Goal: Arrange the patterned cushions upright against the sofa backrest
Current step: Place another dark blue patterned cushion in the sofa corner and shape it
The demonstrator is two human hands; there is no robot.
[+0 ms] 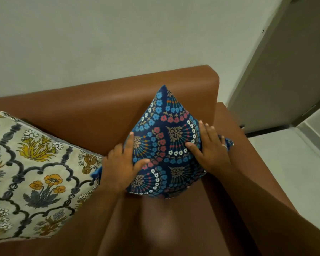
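The blue floral cushion (166, 145) stands on one corner at frame centre, leaning on the sofa backrest (100, 100). My left hand (121, 167) clasps its left edge to steady it. My right hand (210, 152), fingers straight, presses its face back. The cream floral cushion (31, 172) leans at left.

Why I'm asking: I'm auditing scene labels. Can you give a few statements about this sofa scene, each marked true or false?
1. Both the left hand and the right hand touch the blue cushion. True.
2. The blue cushion lies flat on the seat. False: it stands with a corner up by the backrest.
3. A cream floral cushion sits left of it. True.
4. The sofa is grey. False: it is brown.
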